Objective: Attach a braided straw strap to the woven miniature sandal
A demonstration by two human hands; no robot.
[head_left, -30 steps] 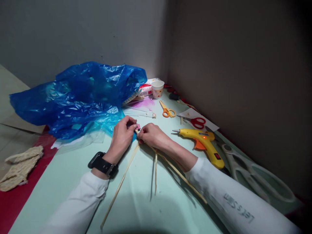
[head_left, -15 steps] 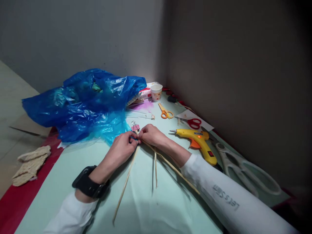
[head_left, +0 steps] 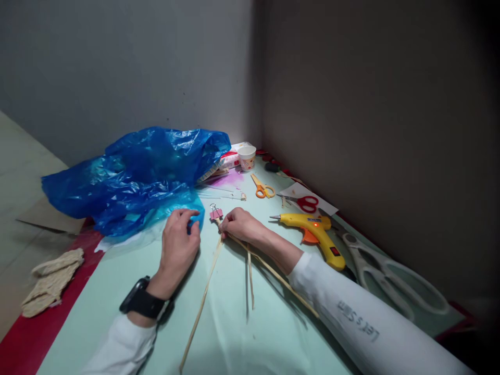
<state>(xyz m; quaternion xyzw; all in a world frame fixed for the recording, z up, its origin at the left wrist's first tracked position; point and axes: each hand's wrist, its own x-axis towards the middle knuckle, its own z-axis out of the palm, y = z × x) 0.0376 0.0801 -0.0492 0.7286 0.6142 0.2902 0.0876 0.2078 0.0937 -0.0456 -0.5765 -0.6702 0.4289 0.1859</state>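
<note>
Several thin straw-coloured fibre strips (head_left: pixel 205 291) run from a pink binder clip (head_left: pixel 216 213) toward me and fan out over the table. The clip grips their far ends, its wire handles pointing away. My right hand (head_left: pixel 242 225) is closed, pinching the strips just below the clip. To the left of the clip, my left hand (head_left: pixel 180 245) is raised off the strips, thumb and index finger apart with nothing between them. A black watch (head_left: pixel 144 299) is on my left wrist.
A blue plastic bag (head_left: pixel 144 177) lies at the back left, near a paper cup (head_left: pixel 247 158). Orange scissors (head_left: pixel 262 187), red scissors (head_left: pixel 307 203), a yellow glue gun (head_left: pixel 312 226) and large grey scissors (head_left: pixel 390 276) line the right side. A woven piece (head_left: pixel 54 281) lies at the left edge.
My left hand has let go of the strips by the clip and moved left, its fingers parting. The right hand keeps its pinch. The pink clip now shows uncovered.
</note>
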